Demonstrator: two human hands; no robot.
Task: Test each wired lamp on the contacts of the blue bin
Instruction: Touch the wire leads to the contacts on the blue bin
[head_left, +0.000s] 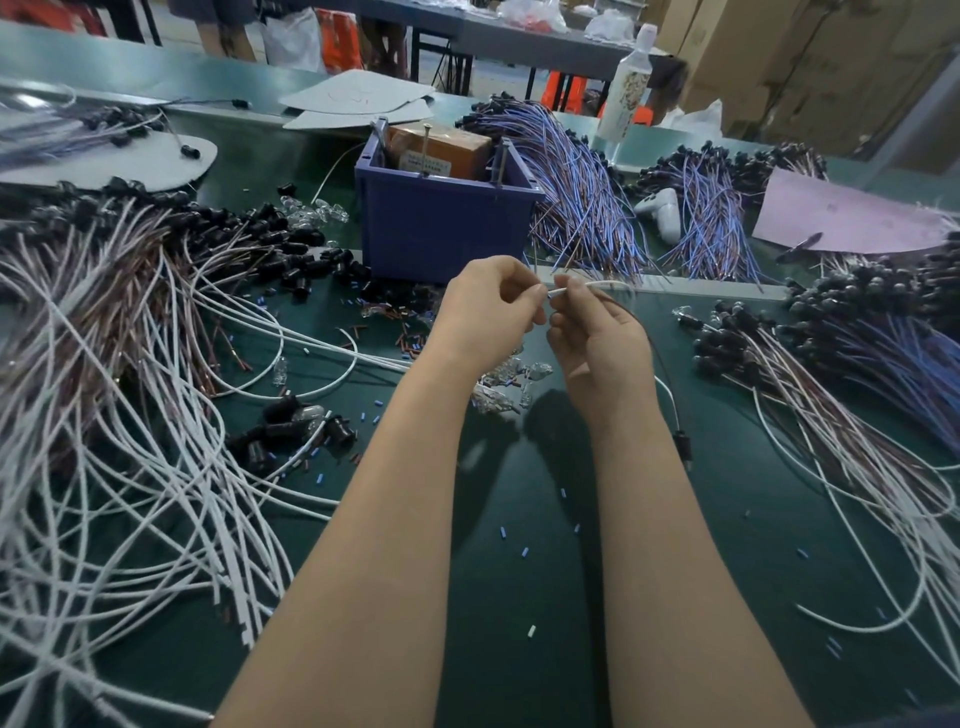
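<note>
Our forearms cross the green bench from the near edge, and both hands meet just short of the blue bin. We note the left hand pinching the end of a white lead between thumb and forefinger, its other fingers curled in. The right hand pinches the same lead just beside it, so only a short stretch shows between the two grips. From the right hand the lead, with a dark wire alongside, falls away to the right and ends in a black lamp holder lying on the bench; whether a bulb sits in it we cannot tell. The bin stands upright just beyond the hands with a brown box inside, and metal pins rise above its rim, one near the middle and one at the right; we take these for the test contacts. Loose glass bulbs lie under the wrists, a heap of white leads spreads to the left, and blue-wired bundles lie right of the bin. In our judgement the step in hand is readying the wire ends for the contacts. To do it well we should part the two conductors, hold each by its insulation, touch one to each pin without bridging them, and watch the holder for any glow.
</note>
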